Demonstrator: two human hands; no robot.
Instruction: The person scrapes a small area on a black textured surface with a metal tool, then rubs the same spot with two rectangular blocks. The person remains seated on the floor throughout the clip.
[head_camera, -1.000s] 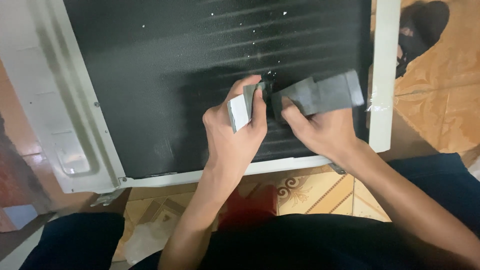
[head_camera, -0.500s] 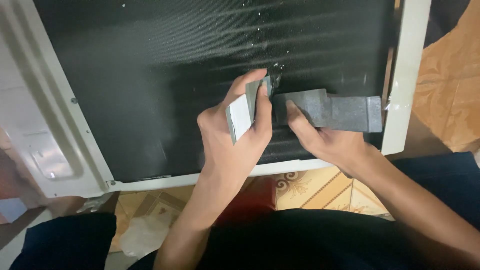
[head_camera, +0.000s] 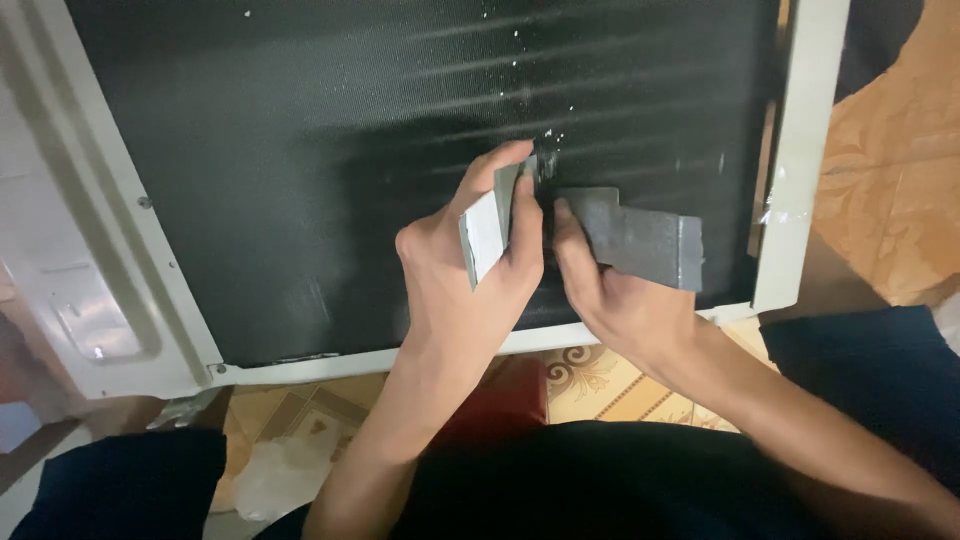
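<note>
Hands meet at black finned coil panel (head_camera: 330, 200): left hand (head_camera: 470, 285) pinches small white-grey block (head_camera: 485, 235); right hand (head_camera: 620, 305) grips grey flat strip (head_camera: 640, 240). White debris specks remain above; progress indeterminate.

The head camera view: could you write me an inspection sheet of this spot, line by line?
Surface: black finned panel in a white frame, flecked with pale specks.
Job's things: small flat white-faced piece and grey L-shaped piece, both against the panel.
Clutter: red object and crumpled clear plastic on the floor.
Hands: left hand grips the white-faced piece; right hand presses on the grey piece.
Cables: nothing seen.
Surroundings: patterned tan floor tiles; the person's dark clothing at the bottom edge.
</note>
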